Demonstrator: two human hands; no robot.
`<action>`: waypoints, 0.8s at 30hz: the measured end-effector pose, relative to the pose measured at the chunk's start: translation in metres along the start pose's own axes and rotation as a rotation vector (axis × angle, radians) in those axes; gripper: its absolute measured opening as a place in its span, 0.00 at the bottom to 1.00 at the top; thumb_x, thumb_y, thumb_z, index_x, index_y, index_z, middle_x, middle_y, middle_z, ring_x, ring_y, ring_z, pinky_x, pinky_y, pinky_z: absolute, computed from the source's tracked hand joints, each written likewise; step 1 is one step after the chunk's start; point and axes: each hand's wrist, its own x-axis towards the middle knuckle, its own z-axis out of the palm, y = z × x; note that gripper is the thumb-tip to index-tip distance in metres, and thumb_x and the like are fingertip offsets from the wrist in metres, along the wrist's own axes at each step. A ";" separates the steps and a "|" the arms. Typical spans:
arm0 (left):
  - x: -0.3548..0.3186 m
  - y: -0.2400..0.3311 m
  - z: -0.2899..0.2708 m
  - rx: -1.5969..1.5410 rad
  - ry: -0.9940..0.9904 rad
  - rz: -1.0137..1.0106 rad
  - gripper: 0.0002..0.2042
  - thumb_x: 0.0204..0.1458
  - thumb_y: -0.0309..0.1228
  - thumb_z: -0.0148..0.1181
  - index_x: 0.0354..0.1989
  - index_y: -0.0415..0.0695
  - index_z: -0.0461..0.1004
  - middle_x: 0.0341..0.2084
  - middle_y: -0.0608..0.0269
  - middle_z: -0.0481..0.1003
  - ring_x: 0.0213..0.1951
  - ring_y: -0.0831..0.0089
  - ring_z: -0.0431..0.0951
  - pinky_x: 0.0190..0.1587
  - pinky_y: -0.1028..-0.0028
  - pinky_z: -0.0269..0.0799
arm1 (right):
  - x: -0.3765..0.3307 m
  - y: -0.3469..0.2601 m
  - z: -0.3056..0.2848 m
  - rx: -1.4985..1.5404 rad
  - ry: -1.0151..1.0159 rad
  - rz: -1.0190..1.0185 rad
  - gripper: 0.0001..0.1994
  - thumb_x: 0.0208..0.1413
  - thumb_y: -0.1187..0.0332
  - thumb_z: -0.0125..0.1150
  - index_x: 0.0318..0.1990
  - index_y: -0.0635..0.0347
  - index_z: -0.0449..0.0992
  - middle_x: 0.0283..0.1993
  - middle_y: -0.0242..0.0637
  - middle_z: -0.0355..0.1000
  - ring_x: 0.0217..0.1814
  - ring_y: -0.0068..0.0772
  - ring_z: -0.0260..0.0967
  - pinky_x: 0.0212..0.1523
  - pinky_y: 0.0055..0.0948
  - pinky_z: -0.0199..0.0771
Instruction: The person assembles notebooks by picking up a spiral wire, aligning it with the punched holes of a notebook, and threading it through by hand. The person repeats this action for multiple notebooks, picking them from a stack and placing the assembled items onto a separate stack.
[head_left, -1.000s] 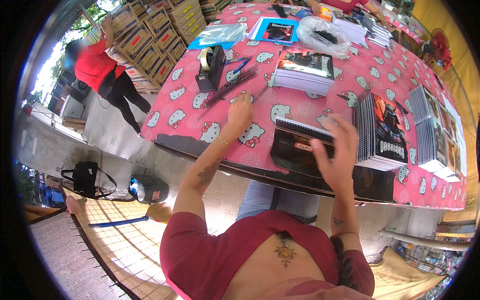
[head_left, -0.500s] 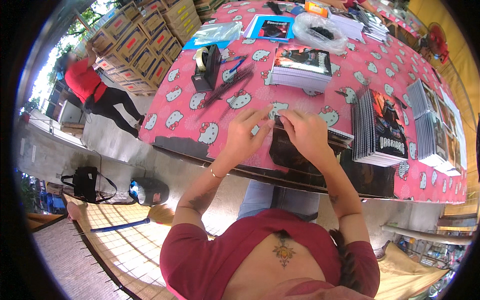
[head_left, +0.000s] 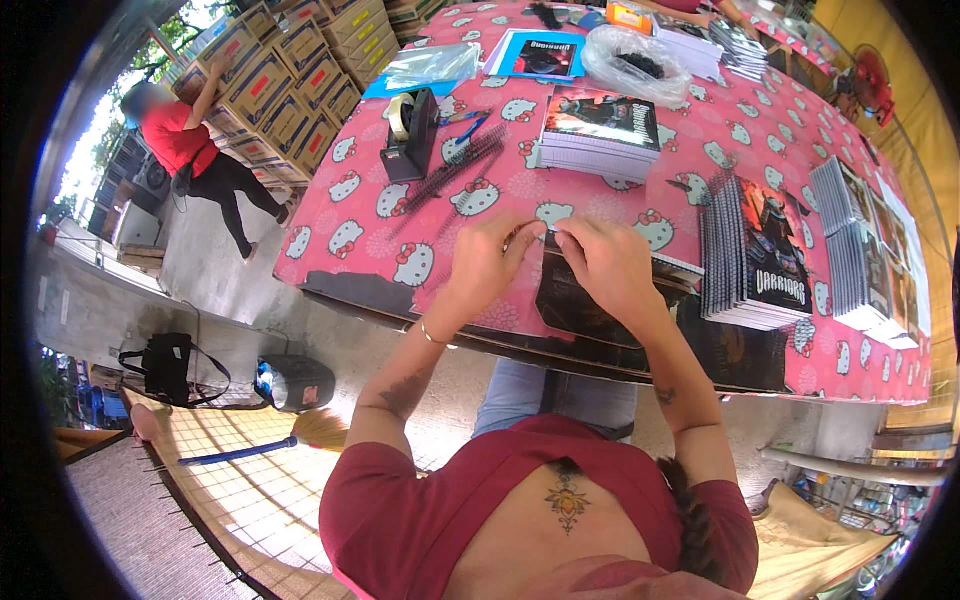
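A notebook [head_left: 678, 270] with a dark cover and white page edges lies at the near edge of the table, mostly covered by my right hand [head_left: 603, 258]. That hand's thumb and fingers close on the notebook's far left corner. Beside it, my left hand [head_left: 490, 262] is pinched, its fingertips almost touching the right ones at this corner. Whatever the left fingertips hold is too small to make out. Beyond the left hand lie loose black spiral binding coils [head_left: 455, 175]. A stack of illustrated notebooks [head_left: 600, 135] stands beyond both hands.
Coil-bound notebooks [head_left: 757, 255] and more stacks [head_left: 865, 255] stand at right. A black tape dispenser [head_left: 410, 140] and blue pens [head_left: 470, 128] are at left. Farther back lies a plastic bag [head_left: 637, 65] holding black pieces. A person in red [head_left: 182, 140] touches stacked cartons [head_left: 250, 90].
My left thumb and fingers have drawn together into a pinch, close against the right fingertips. The right hand has hardly moved. The person by the cartons has shifted stance and arm.
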 end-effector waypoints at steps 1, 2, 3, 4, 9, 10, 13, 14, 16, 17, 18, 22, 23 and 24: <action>0.005 0.004 -0.005 -0.034 -0.022 0.097 0.07 0.56 0.26 0.66 0.41 0.39 0.80 0.23 0.58 0.76 0.23 0.68 0.76 0.26 0.69 0.69 | 0.000 0.001 -0.001 0.012 -0.019 0.000 0.05 0.57 0.67 0.64 0.38 0.54 0.78 0.31 0.37 0.76 0.30 0.46 0.76 0.31 0.43 0.74; 0.010 0.008 -0.009 -0.069 -0.044 0.194 0.08 0.56 0.26 0.66 0.43 0.39 0.80 0.24 0.57 0.76 0.24 0.67 0.76 0.27 0.68 0.69 | 0.000 0.001 -0.004 0.029 -0.033 0.018 0.05 0.56 0.68 0.64 0.39 0.55 0.78 0.34 0.38 0.76 0.32 0.46 0.76 0.32 0.43 0.74; 0.015 0.009 -0.012 -0.104 -0.065 0.291 0.10 0.56 0.26 0.66 0.45 0.39 0.79 0.25 0.56 0.76 0.25 0.65 0.77 0.29 0.68 0.70 | 0.000 0.000 -0.007 0.047 -0.047 0.037 0.06 0.56 0.68 0.64 0.39 0.56 0.78 0.36 0.39 0.76 0.34 0.47 0.76 0.34 0.43 0.75; 0.019 0.003 -0.016 -0.035 -0.145 0.309 0.11 0.55 0.26 0.66 0.46 0.39 0.78 0.27 0.55 0.76 0.26 0.64 0.77 0.30 0.67 0.70 | 0.000 -0.001 -0.009 0.068 -0.061 0.053 0.07 0.55 0.68 0.65 0.40 0.58 0.78 0.38 0.40 0.76 0.35 0.48 0.77 0.35 0.44 0.76; 0.031 0.002 -0.016 0.005 -0.278 0.377 0.13 0.55 0.25 0.65 0.49 0.39 0.76 0.35 0.53 0.78 0.30 0.59 0.78 0.32 0.64 0.71 | 0.000 0.012 -0.012 0.170 -0.115 0.076 0.08 0.55 0.70 0.65 0.41 0.62 0.78 0.44 0.42 0.74 0.41 0.50 0.76 0.41 0.44 0.77; 0.032 0.001 -0.017 -0.015 -0.294 0.373 0.13 0.55 0.25 0.65 0.48 0.40 0.76 0.34 0.53 0.78 0.30 0.59 0.78 0.32 0.64 0.71 | 0.000 0.012 -0.013 0.191 -0.134 0.083 0.08 0.55 0.71 0.65 0.41 0.62 0.78 0.44 0.42 0.74 0.42 0.51 0.76 0.42 0.44 0.77; 0.037 -0.005 -0.019 -0.048 -0.334 0.381 0.11 0.55 0.26 0.65 0.46 0.40 0.77 0.32 0.54 0.77 0.30 0.59 0.78 0.32 0.63 0.71 | 0.000 0.014 -0.013 0.206 -0.129 0.073 0.08 0.54 0.72 0.65 0.41 0.63 0.78 0.43 0.42 0.74 0.42 0.51 0.76 0.43 0.44 0.77; 0.039 -0.005 -0.018 -0.043 -0.341 0.397 0.11 0.55 0.26 0.65 0.46 0.41 0.77 0.31 0.54 0.76 0.30 0.59 0.78 0.32 0.63 0.71 | -0.001 0.015 -0.014 0.188 -0.143 0.058 0.08 0.55 0.71 0.65 0.41 0.62 0.78 0.44 0.42 0.74 0.42 0.51 0.76 0.43 0.44 0.77; 0.040 -0.001 -0.018 -0.028 -0.333 0.410 0.10 0.55 0.27 0.66 0.45 0.41 0.77 0.30 0.55 0.75 0.29 0.59 0.78 0.31 0.64 0.71 | 0.000 0.016 -0.018 0.155 -0.171 0.024 0.08 0.55 0.70 0.66 0.41 0.61 0.79 0.46 0.43 0.74 0.43 0.51 0.76 0.42 0.43 0.76; 0.038 0.005 -0.018 -0.019 -0.319 0.407 0.10 0.55 0.27 0.66 0.44 0.41 0.77 0.29 0.56 0.75 0.28 0.59 0.78 0.30 0.64 0.71 | -0.002 0.013 -0.023 0.058 -0.107 0.000 0.09 0.55 0.69 0.65 0.42 0.60 0.80 0.46 0.42 0.75 0.42 0.50 0.76 0.40 0.43 0.76; 0.038 0.008 -0.019 -0.010 -0.305 0.404 0.09 0.55 0.27 0.66 0.43 0.41 0.77 0.28 0.56 0.74 0.27 0.59 0.77 0.30 0.64 0.71 | -0.007 0.009 -0.030 -0.039 -0.043 -0.025 0.09 0.56 0.68 0.65 0.42 0.59 0.80 0.45 0.42 0.75 0.40 0.50 0.76 0.39 0.43 0.76; 0.041 -0.001 -0.011 0.181 -0.338 0.426 0.18 0.54 0.35 0.68 0.51 0.41 0.75 0.41 0.54 0.74 0.41 0.56 0.77 0.41 0.61 0.70 | -0.016 0.009 -0.038 -0.027 -0.179 0.206 0.08 0.58 0.65 0.63 0.42 0.56 0.81 0.37 0.40 0.77 0.38 0.50 0.75 0.36 0.43 0.73; 0.039 0.003 -0.007 0.278 -0.284 0.454 0.22 0.55 0.38 0.67 0.54 0.41 0.73 0.46 0.52 0.73 0.47 0.54 0.75 0.47 0.59 0.70 | -0.016 0.012 -0.037 -0.033 -0.170 0.201 0.08 0.59 0.65 0.62 0.42 0.55 0.81 0.36 0.40 0.77 0.37 0.50 0.75 0.36 0.43 0.73; 0.035 0.007 -0.002 0.374 -0.230 0.482 0.25 0.55 0.41 0.66 0.58 0.40 0.72 0.52 0.51 0.72 0.54 0.52 0.74 0.52 0.57 0.69 | -0.015 0.014 -0.037 -0.038 -0.162 0.197 0.08 0.60 0.65 0.62 0.42 0.55 0.81 0.35 0.40 0.77 0.37 0.50 0.76 0.35 0.44 0.73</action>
